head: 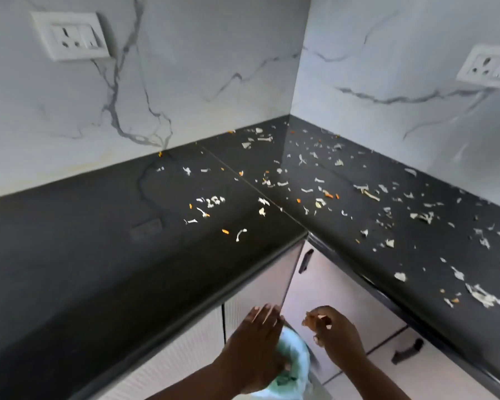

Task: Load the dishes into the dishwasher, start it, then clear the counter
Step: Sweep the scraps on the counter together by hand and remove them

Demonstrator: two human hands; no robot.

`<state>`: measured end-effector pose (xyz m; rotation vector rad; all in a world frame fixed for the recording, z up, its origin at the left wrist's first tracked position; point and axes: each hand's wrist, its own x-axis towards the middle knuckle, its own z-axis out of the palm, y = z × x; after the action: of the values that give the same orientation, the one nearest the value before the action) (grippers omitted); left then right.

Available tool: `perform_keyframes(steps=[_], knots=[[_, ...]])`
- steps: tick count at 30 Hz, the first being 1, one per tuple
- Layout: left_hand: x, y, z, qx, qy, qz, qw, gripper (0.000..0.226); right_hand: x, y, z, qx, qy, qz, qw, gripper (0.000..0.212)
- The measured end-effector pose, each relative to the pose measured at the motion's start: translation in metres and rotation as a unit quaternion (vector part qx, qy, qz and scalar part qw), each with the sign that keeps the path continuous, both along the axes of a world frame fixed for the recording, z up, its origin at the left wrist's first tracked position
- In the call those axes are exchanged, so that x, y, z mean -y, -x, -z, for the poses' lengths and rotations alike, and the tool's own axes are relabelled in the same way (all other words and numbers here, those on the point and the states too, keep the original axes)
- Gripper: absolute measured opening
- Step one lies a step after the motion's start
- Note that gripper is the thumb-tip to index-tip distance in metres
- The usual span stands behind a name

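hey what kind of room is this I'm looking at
Most likely a home kitchen corner. A dark L-shaped countertop strewn with food scraps runs along marble-look wall tiles with power sockets, and cabinet doors sit below.

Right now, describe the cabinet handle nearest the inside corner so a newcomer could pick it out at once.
Find the black L-shaped counter scattered with scraps and follow its front edge to the inside corner. Just under that corner, on the pale cabinet door, sits a short dark handle. It is upright and higher up, unlike the other dark handle lower right, which lies nearly level.
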<state>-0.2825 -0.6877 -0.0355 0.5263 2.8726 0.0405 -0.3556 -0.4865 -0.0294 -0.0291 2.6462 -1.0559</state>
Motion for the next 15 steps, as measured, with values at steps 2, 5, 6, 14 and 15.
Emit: perform_keyframes(steps=[2,5,6,14,15], knots=[[-0.001,-0.008,0.026,0.042,0.023,-0.01,0.999,0.077,-0.007,-0.016,0.028,0.08,0.08,0.075,0.991,0.01],[0.0,-0.007,0.068,0.068,0.071,-0.015,0.995,0.08,-0.016,-0.034,0.071,0.191,0.214,0.226,0.931,0.036],[-0.001,-0.001,0.082,0.069,0.084,-0.019,0.994,0.081,-0.019,-0.038,0.087,0.224,0.235,0.253,0.911,0.031],[-0.025,0.04,0.132,0.18,0.104,-0.049,0.977,0.091,-0.026,-0.02,0.181,0.379,0.251,0.292,0.842,0.033],[-0.028,0.043,0.137,0.182,0.11,-0.051,0.976,0.087,-0.024,-0.012,0.188,0.373,0.262,0.304,0.836,0.032]])
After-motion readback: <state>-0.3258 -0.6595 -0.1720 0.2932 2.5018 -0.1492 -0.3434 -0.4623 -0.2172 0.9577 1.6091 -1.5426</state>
